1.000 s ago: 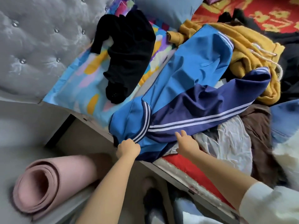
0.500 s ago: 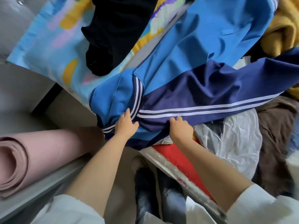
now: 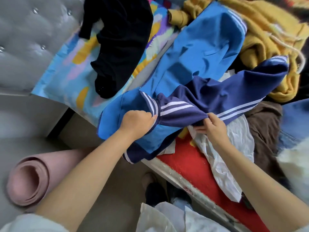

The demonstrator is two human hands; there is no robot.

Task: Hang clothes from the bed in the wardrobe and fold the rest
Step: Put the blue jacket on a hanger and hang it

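- The left hand (image 3: 136,122) was curled into a fist around a bunch of the blue jacket (image 3: 197,52), gripping it where the white stripes meet the seam between the light blue and navy cloth.
- The right hand (image 3: 213,127) pinched the navy edge of the same jacket between thumb and fingers, just below the double white stripe.
- The cloth between the two hands was gathered into folds and lifted a little off the pile.
- The jacket lay across the near edge of the bed (image 3: 168,166), its light blue part stretching away toward the far side and one navy sleeve running off to the right.
- Its lower hem hung over the bed edge, above the red cover (image 3: 189,166).
- A white garment (image 3: 234,148) lay crumpled under the right hand, touching the jacket.
- A mustard hoodie (image 3: 267,30) with a pale cord was heaped beyond the jacket, partly under it.
- A brown garment (image 3: 264,124) lay to the right of the white one.
- A black garment (image 3: 120,39) rested on a colourful pillow (image 3: 66,74) beside the grey tufted headboard (image 3: 30,39).
- A rolled pink mat (image 3: 33,178) lay on the floor to the left of the bed, well apart from the clothes.
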